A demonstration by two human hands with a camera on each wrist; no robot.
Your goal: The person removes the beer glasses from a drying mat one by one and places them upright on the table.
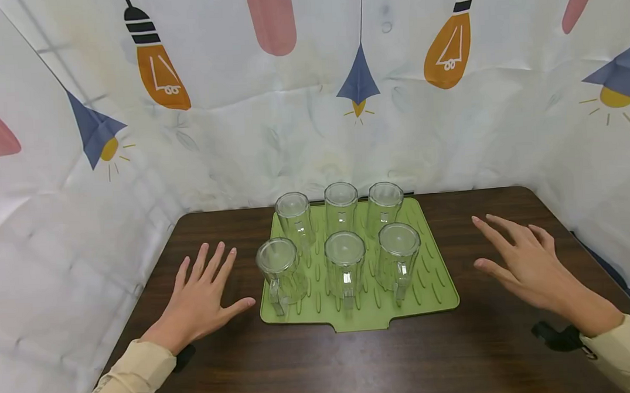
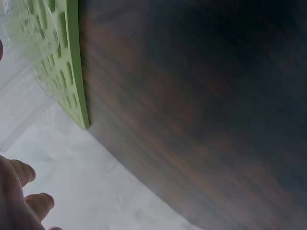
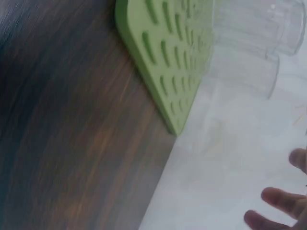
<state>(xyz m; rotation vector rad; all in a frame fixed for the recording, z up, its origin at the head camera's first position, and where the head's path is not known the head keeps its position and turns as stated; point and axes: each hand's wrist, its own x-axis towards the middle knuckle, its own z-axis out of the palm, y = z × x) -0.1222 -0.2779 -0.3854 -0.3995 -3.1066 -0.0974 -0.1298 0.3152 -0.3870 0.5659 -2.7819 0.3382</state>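
Several clear glass mugs stand upside down in two rows on a green drying mat (image 1: 362, 311). In the head view, the front row has a left mug (image 1: 278, 262), a middle mug (image 1: 345, 257) and a right mug (image 1: 399, 251), their handles towards me. Left of the mat, my left hand (image 1: 198, 301) is spread with straight fingers, its thumb nearest the front left mug but apart from it. On the other side my right hand (image 1: 531, 266) hovers with fingers extended, holding nothing. Fingertips of each hand show at the edges of the wrist views.
A dark wooden table (image 1: 322, 372) bears the mat. Behind it and along both sides hangs a white cloth (image 1: 228, 147) printed with lamps and bulbs. The back row of mugs, such as the back middle mug (image 1: 341, 204), stands close to the rear cloth.
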